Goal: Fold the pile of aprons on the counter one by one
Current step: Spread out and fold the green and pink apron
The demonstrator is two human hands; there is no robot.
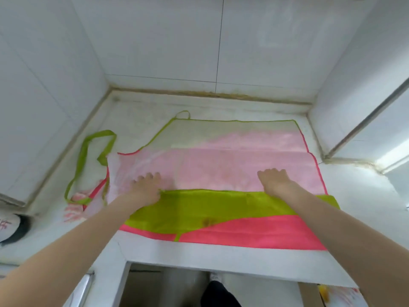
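Observation:
A pink apron with pink trim lies spread flat on the white counter, over a pale apron edged in green. Along the near side runs a bright green band with a hot-pink strip below it. My left hand lies on the pink cloth at the green band's left end, knuckles up; the grip itself is hidden. My right hand rests on the cloth at the band's right part, fingers bent forward. A green neck strap loops out to the left.
White tiled walls close the counter at the back and both sides. A metal rail runs along the right wall. At the left edge sits a white and black object. Below the counter's front edge is an open gap with a dark shoe.

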